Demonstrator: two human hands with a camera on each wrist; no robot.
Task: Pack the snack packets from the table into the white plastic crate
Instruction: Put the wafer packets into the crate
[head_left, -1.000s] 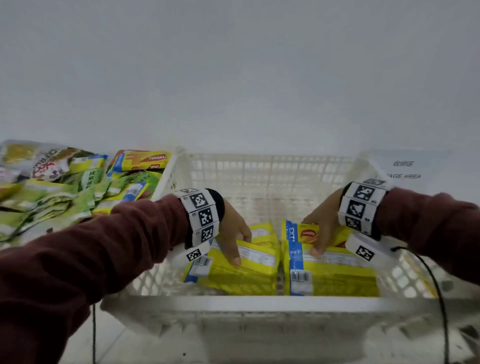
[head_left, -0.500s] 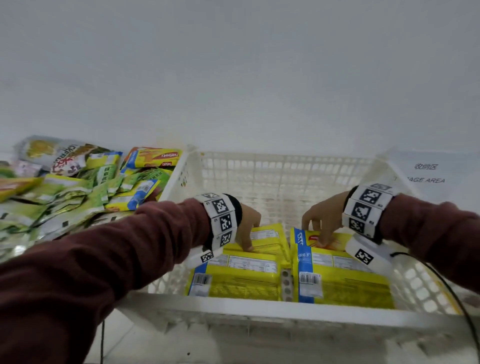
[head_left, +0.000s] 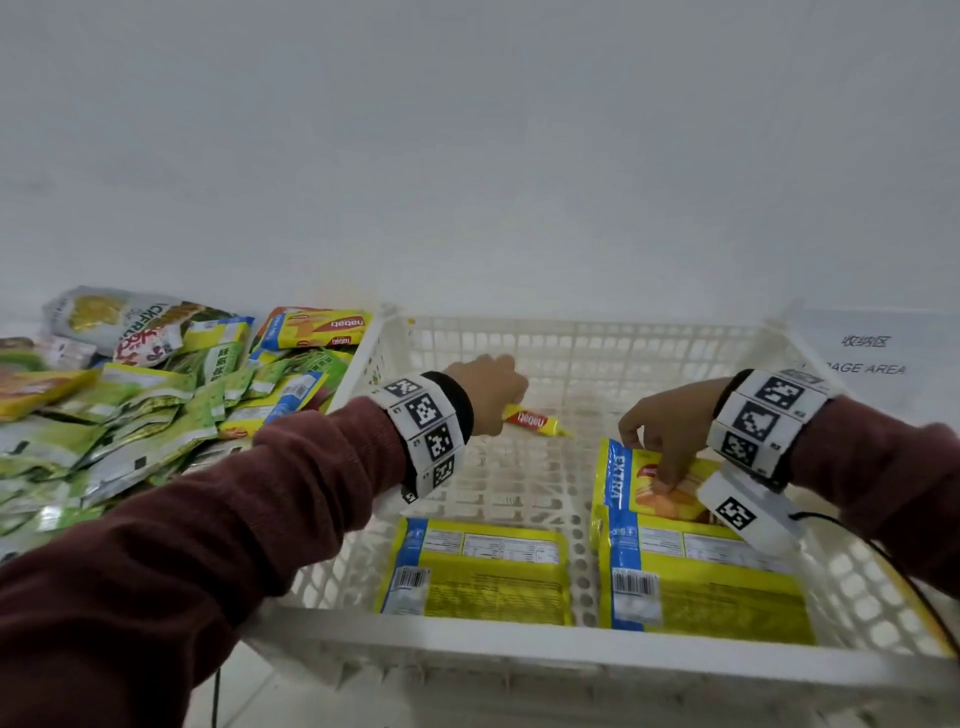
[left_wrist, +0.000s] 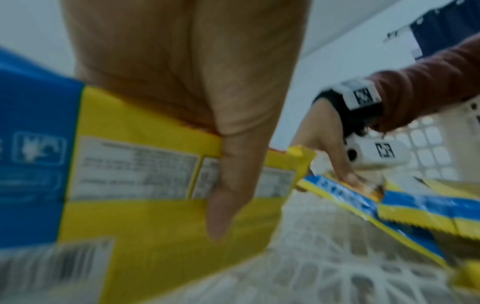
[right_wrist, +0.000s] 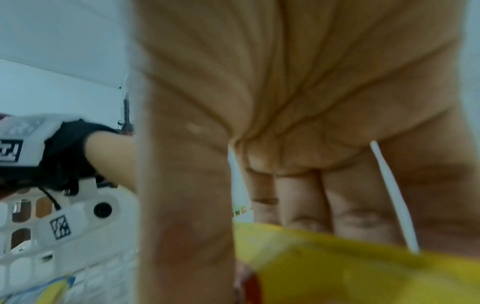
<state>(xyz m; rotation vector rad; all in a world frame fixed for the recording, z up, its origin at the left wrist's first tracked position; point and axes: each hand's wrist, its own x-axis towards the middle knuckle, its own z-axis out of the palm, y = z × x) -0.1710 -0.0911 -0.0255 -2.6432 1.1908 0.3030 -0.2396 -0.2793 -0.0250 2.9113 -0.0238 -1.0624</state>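
Observation:
The white plastic crate stands in front of me. Two yellow and blue snack packets lie flat, back side up, on its near floor, a left packet and a right packet. My left hand is at the crate's far left and grips a third yellow packet, seen edge-on. The left wrist view has the thumb across that packet's back. My right hand pinches the far end of a fourth packet marked EXTRA, which lies over the right flat packet.
A heap of green and yellow snack packets covers the table left of the crate. A paper sign lies behind the crate's right corner. A black cable hangs from my right wrist. A white wall is close behind.
Both hands lay on the packets near the crate's front. My left hand has carried one packet up and toward the far left. My right hand has shifted back along the EXTRA packet.

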